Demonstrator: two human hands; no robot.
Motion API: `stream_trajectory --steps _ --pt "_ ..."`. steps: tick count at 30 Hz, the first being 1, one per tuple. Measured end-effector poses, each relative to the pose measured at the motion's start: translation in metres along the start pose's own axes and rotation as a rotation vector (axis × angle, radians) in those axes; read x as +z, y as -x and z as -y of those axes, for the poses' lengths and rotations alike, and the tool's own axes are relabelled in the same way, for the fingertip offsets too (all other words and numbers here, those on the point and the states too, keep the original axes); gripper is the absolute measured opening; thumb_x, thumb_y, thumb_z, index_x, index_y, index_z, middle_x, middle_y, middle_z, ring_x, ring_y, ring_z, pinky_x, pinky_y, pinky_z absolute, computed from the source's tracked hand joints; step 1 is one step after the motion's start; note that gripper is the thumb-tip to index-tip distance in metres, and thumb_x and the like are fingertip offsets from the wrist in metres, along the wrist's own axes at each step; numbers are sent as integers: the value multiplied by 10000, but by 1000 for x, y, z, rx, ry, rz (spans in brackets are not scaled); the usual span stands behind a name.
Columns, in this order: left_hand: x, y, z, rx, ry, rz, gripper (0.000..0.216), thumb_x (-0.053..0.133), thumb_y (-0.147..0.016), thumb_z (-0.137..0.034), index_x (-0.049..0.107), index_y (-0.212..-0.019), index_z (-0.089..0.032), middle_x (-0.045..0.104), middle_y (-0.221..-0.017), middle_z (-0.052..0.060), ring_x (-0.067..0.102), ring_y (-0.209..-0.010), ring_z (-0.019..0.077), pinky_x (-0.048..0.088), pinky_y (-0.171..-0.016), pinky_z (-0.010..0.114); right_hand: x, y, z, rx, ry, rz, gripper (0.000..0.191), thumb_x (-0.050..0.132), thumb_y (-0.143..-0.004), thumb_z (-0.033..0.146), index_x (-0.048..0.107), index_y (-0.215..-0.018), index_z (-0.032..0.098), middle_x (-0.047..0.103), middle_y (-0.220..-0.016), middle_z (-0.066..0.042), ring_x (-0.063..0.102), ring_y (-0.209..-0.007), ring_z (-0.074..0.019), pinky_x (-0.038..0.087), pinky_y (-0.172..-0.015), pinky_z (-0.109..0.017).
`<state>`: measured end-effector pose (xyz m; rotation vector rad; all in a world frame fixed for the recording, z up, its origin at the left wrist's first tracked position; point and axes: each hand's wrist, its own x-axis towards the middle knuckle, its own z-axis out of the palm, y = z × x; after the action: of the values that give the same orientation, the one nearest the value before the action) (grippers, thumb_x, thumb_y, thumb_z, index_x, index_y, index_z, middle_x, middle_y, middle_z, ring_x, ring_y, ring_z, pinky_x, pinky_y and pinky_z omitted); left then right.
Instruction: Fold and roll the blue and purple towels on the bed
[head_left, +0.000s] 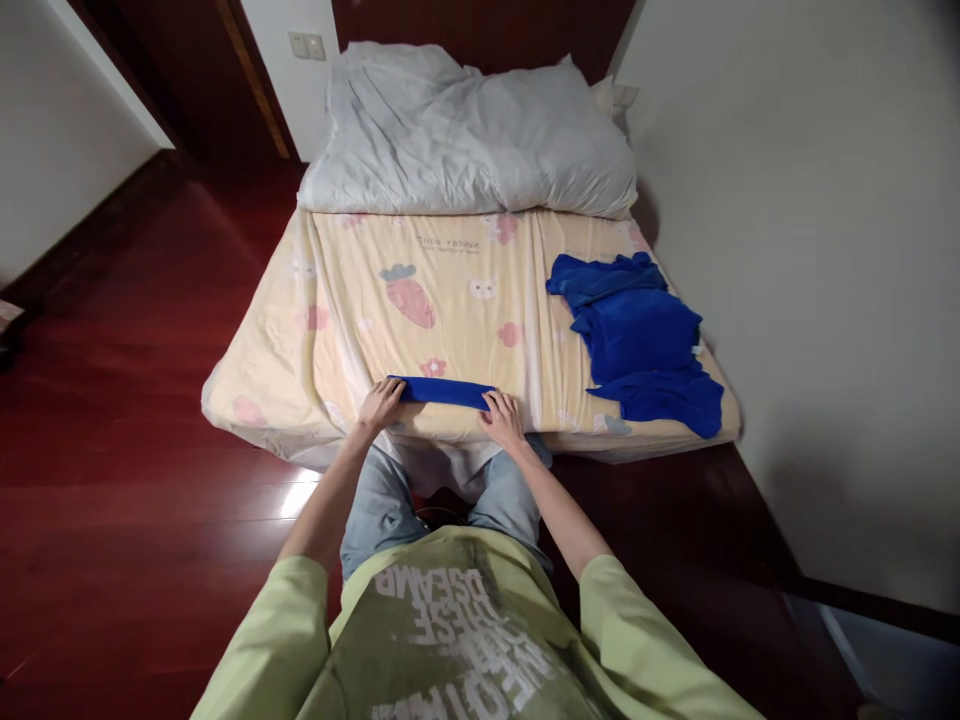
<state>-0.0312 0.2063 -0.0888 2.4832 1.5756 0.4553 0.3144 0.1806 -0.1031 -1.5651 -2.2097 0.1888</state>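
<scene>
A blue cloth folded into a long narrow strip (447,391) lies crosswise near the front edge of the bed. My left hand (382,403) is closed on its left end, with the fingertips over the cloth. At the right end, my right hand (502,416) grips the strip between thumb and fingers. The strip looks flat and nearly straight between my hands. Farther right on the bed rests a loose pile of blue clothes (637,335), in several rumpled layers, apart from both hands.
The bed's yellow sheet (465,330) has carrot and flower prints. A bunched white quilt (480,140) covers the head end. A white wall (810,250) runs along the right side. Dark red wooden floor (135,400) extends on the left. My legs stand against the bed's front edge.
</scene>
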Motion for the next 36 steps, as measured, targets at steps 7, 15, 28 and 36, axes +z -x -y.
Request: stream_trajectory --steps 7,15,28,36 --pt "-9 -13 -8 -35 -100 6 426 432 -893 -102 625 -1268 -164 634 -1185 214 560 -1110 356 413 -945 484 -3 -11 2 -18 111 18 421 546 -914 216 648 -1322 197 661 -1300 -145 538 -1188 -318 389 -1010 -465" --pt "-40 26 -19 39 -141 53 406 450 -917 -110 623 -1277 -183 640 -1125 165 565 -1069 312 427 -937 439 -27 -29 3 18 67 -89 348 556 -848 110 723 -1137 209 729 -1135 -104 594 -1057 -287 422 -907 -418" --pt "-3 188 -120 -297 126 -81 503 589 -768 -146 611 -1260 -252 626 -1118 143 587 -1024 337 497 -885 489 -81 -29 83 -421 -171 -332 472 429 -932 72 747 -1181 316 760 -1151 -21 634 -1082 -252 437 -977 -454" --pt "-45 111 -123 -259 728 -265 1011 772 -756 -557 248 -1561 -238 359 -1568 193 391 -1444 346 400 -1142 508 -112 -55 131 -720 -162 -154 391 410 -1036 185 729 -1188 349 759 -1170 16 618 -1158 -196 402 -1090 -438"
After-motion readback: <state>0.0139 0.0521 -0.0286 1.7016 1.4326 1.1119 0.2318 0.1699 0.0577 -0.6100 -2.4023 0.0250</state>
